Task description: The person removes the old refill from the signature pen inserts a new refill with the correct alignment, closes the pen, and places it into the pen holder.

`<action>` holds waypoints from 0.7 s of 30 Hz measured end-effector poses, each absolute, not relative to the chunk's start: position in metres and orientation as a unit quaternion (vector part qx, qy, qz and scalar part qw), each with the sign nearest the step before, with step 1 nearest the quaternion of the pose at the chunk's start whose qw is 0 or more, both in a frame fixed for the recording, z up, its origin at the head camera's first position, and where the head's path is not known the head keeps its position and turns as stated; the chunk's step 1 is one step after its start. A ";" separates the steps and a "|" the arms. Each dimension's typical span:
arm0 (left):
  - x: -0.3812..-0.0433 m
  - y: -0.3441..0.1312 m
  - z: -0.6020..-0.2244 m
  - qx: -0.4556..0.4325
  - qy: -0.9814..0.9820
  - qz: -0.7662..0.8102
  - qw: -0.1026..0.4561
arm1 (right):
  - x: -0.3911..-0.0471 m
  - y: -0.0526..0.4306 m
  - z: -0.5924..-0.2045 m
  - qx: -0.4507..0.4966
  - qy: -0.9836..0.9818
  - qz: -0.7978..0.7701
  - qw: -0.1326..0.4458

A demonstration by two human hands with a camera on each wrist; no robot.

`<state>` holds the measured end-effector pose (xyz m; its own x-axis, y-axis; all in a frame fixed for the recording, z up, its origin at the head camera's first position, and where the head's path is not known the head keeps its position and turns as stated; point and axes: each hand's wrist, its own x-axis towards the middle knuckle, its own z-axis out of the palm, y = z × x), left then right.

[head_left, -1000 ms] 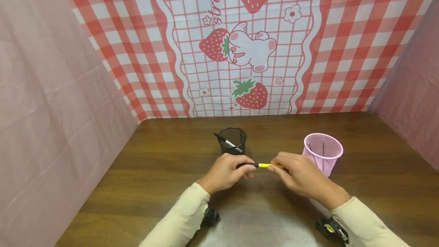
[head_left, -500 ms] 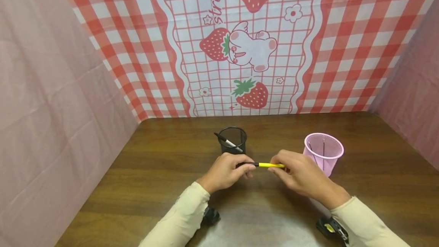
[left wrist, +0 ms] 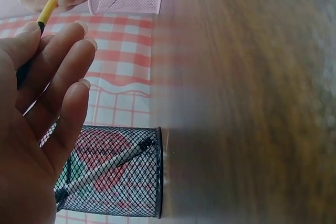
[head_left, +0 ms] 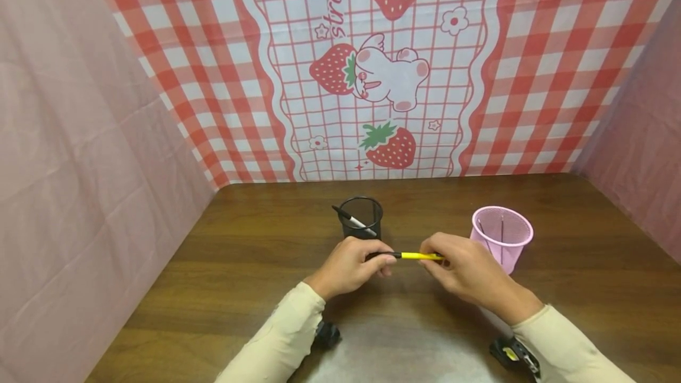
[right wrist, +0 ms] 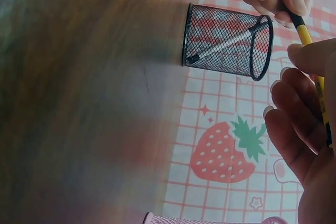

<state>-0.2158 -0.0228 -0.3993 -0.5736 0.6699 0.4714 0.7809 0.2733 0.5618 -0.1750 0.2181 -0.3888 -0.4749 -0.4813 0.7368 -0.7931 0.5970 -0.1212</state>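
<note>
Both hands hold one yellow pen (head_left: 412, 256) with a black end, level over the table. The left hand (head_left: 351, 266) pinches the black end between thumb and fingers; in the left wrist view its other fingers (left wrist: 73, 100) are loosely bent. On the yellow barrel, the right hand (head_left: 468, 268) grips with thumb and fingertips, and its palm hides part of the barrel from above. Just behind the left hand stands a black mesh pen cup (right wrist: 220, 40) holding a slanted black-and-white marker (head_left: 353, 221). A pink mesh pen cup (head_left: 508, 247) stands beyond the right hand.
Thin dark lines show on the pink cup's mesh. The brown wooden table (head_left: 255, 253) ends at a red-and-white checked cloth (head_left: 234, 111) behind, printed with strawberries. Pink cloth walls (head_left: 90, 164) close off both sides. Wrist cameras (head_left: 327, 334) hang under the sleeves.
The right hand's fingers have shifted slightly on the pen, so more of its yellow barrel shows. The left hand and both cups are where they were.
</note>
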 end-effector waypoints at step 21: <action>-0.216 -0.025 -0.400 -0.459 -0.775 -0.428 0.074 | -0.173 0.219 -0.389 0.364 -0.848 0.224 0.312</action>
<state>-0.2164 -0.0250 -0.3996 -0.5675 0.6482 0.5077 0.7752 0.2127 0.5949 -0.1734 0.2192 -0.3890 -0.5394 -0.4779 0.6933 -0.7579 0.6343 -0.1525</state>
